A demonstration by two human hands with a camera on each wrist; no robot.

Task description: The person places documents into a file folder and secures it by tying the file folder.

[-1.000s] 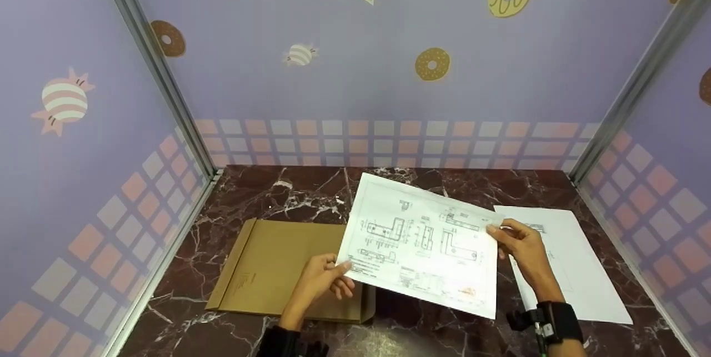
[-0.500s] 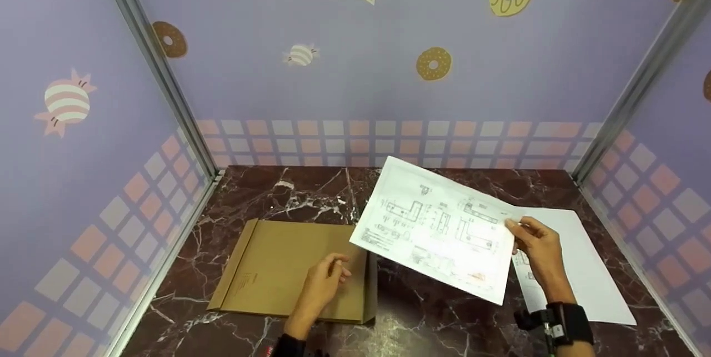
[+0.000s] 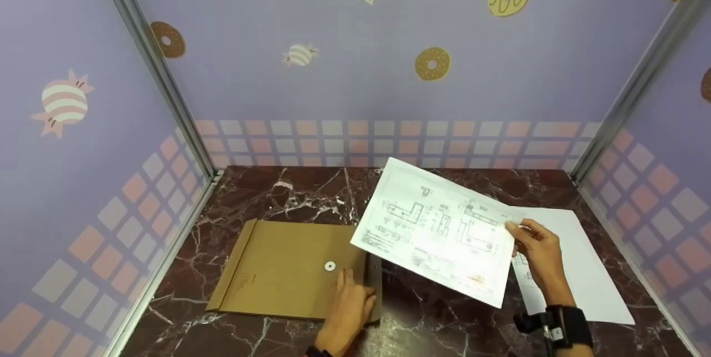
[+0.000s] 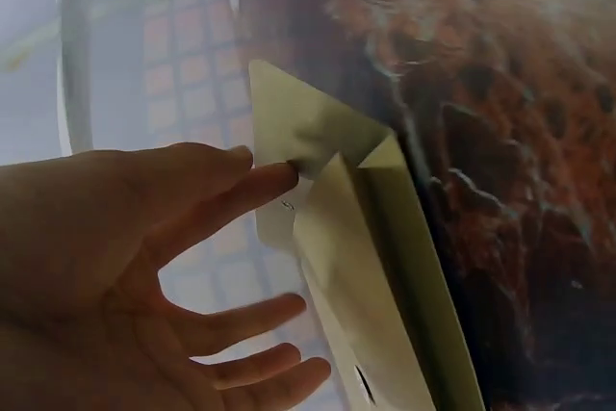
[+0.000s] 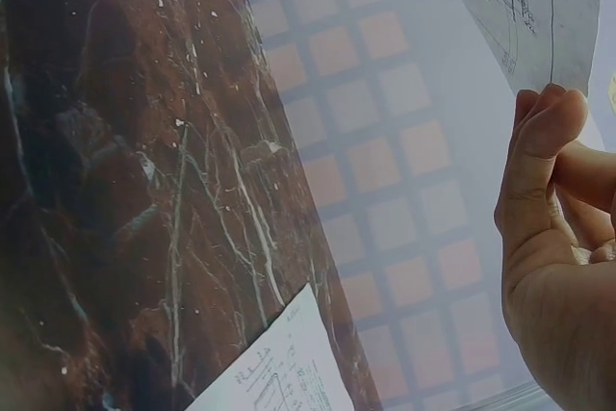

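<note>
Right hand (image 3: pixel 536 254): fingers pinch the drawing sheet (image 3: pixel 433 240) at its right edge; the sheet extends leftward from them, raised, tilted. Left hand (image 3: pixel 349 304): fingers extended, parted, at the brown envelope (image 3: pixel 289 268)'s gaping edge; flap (image 4: pixel 298 108) contact unconfirmed. Table (image 3: pixel 439 329) between both hands leaves lateral room. Second sheet (image 3: pixel 583 268) lies rightward, below the right fingers.

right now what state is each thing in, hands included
brown envelope, lying on the table, mouth open
envelope flap, unfolded
held drawing, raised, tilted
other sheet, lying on the table
left hand, at the flap, fingers fairly straight
right hand, pinching the held drawing
</note>
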